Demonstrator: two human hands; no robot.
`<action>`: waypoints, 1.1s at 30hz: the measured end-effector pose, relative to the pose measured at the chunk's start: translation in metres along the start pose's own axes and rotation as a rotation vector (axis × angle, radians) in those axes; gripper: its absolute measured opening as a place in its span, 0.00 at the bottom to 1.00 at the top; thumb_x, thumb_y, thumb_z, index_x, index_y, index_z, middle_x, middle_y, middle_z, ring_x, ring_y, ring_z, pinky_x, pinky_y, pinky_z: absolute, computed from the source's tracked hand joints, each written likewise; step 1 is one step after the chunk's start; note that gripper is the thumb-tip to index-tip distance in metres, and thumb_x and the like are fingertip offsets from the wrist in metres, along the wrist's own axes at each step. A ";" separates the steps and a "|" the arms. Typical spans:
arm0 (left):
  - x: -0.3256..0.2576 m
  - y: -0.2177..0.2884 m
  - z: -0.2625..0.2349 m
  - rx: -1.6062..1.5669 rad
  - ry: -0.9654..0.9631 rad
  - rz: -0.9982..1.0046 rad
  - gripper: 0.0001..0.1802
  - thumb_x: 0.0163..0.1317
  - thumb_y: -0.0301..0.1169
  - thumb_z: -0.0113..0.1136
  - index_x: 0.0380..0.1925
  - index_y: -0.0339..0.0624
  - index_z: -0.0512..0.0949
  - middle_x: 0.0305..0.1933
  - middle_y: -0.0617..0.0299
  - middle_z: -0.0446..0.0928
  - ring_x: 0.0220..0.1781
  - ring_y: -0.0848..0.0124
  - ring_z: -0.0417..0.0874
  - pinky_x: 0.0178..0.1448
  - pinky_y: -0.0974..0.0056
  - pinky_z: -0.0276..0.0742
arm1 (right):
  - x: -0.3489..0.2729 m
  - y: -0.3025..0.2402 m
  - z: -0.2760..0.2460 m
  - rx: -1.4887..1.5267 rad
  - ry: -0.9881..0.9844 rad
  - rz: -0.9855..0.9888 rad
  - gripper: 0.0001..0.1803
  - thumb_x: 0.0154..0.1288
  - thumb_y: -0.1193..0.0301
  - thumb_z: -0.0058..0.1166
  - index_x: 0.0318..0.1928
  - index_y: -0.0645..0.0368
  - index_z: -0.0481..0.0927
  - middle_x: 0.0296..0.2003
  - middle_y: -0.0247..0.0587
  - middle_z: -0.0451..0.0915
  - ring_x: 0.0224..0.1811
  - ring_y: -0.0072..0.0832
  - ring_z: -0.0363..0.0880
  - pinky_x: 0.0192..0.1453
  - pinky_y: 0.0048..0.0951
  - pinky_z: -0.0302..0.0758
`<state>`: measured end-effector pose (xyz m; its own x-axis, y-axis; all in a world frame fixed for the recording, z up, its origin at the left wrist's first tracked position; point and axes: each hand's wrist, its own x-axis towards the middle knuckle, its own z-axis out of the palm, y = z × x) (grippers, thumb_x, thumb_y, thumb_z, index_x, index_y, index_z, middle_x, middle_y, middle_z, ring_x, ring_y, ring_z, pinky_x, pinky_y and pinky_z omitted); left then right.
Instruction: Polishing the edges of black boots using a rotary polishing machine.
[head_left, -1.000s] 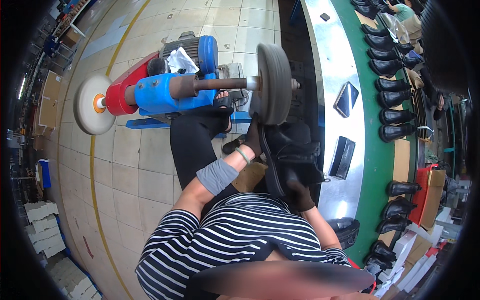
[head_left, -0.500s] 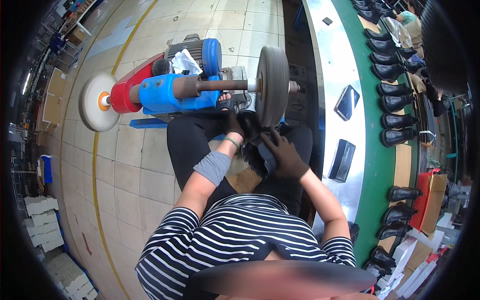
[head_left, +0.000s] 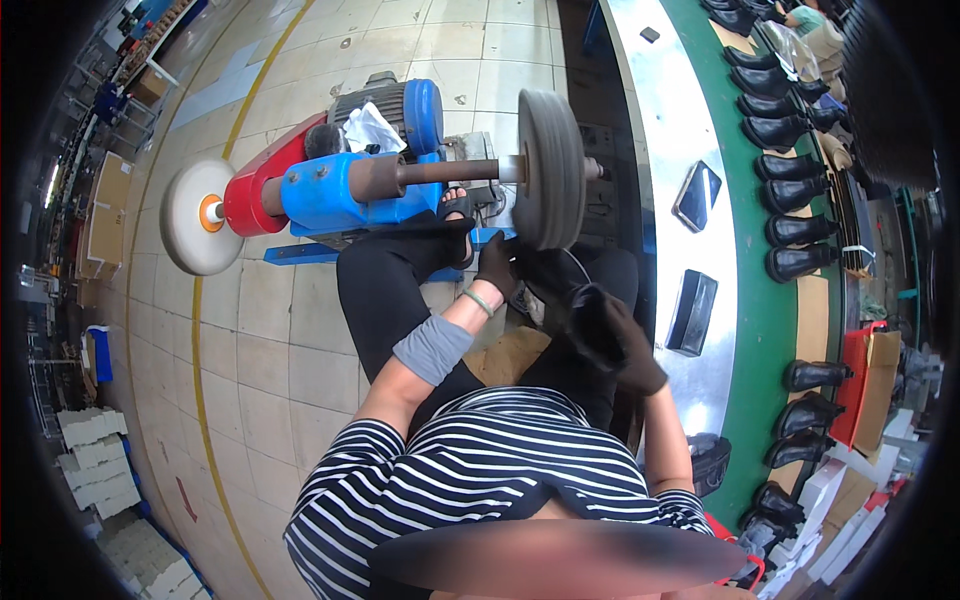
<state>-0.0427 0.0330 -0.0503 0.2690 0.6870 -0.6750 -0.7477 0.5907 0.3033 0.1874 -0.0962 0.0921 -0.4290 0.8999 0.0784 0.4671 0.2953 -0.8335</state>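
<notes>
A black leather ankle boot [head_left: 597, 328] lies slantwise between my hands, over my right thigh, with its opening toward me. My right hand [head_left: 637, 352], in a dark brown glove, is closed on the boot's shaft. My left hand [head_left: 495, 263], gloved alike, is at the far toe end with its fingers curled against the boot; the fingertips are partly hidden. Just beyond the boot stands a grey buffing wheel [head_left: 553, 170], its lower rim close above the toe. Whether the two touch, I cannot tell.
The blue and red buffing machine [head_left: 325, 190] carries a white wheel [head_left: 200, 217] at its left end. To the right, a metal bench [head_left: 670, 130] holds a phone [head_left: 697, 196] and a black box [head_left: 692, 312]. Several black boots [head_left: 800, 230] line the green surface beyond.
The boot has swung lower and to the right with my right hand, and its opening now shows. My left hand has shifted slightly right and down.
</notes>
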 end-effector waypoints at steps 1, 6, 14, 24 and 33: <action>0.000 -0.004 -0.010 -0.034 -0.070 0.020 0.23 0.70 0.42 0.36 0.49 0.36 0.74 0.50 0.51 0.77 0.54 0.61 0.76 0.62 0.55 0.69 | -0.012 0.007 -0.012 0.075 0.015 0.001 0.49 0.41 0.70 0.69 0.67 0.54 0.61 0.62 0.51 0.65 0.66 0.46 0.63 0.68 0.39 0.61; -0.069 0.018 0.001 0.075 -0.421 -0.165 0.22 0.70 0.41 0.42 0.47 0.32 0.75 0.52 0.53 0.77 0.51 0.65 0.79 0.59 0.60 0.73 | -0.061 0.042 -0.055 0.689 0.134 0.363 0.42 0.39 0.78 0.62 0.62 0.64 0.66 0.58 0.47 0.71 0.58 0.38 0.73 0.62 0.38 0.71; -0.128 0.013 -0.057 -0.057 -0.615 -0.426 0.23 0.67 0.34 0.49 0.57 0.30 0.68 0.52 0.50 0.77 0.51 0.64 0.81 0.61 0.62 0.74 | 0.001 0.032 0.074 1.077 0.313 0.509 0.36 0.56 0.73 0.53 0.66 0.60 0.59 0.58 0.49 0.70 0.59 0.39 0.71 0.62 0.38 0.69; -0.105 -0.003 0.019 0.778 -0.541 -0.080 0.40 0.54 0.39 0.62 0.67 0.46 0.58 0.62 0.61 0.66 0.61 0.73 0.68 0.60 0.69 0.67 | 0.040 0.086 0.128 -0.012 0.644 0.137 0.16 0.67 0.71 0.45 0.53 0.62 0.70 0.55 0.55 0.68 0.59 0.41 0.66 0.64 0.33 0.64; -0.038 0.033 0.021 0.537 -0.334 -0.360 0.24 0.63 0.33 0.54 0.59 0.44 0.67 0.57 0.57 0.72 0.59 0.67 0.74 0.62 0.61 0.72 | 0.137 0.143 0.101 1.696 0.339 0.506 0.15 0.69 0.68 0.41 0.52 0.59 0.73 0.46 0.48 0.78 0.44 0.37 0.80 0.50 0.35 0.77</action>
<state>-0.0649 0.0356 -0.0005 0.6773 0.4527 -0.5800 -0.1995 0.8718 0.4475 0.1176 0.0366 -0.0713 -0.2492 0.8730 -0.4193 -0.8214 -0.4199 -0.3860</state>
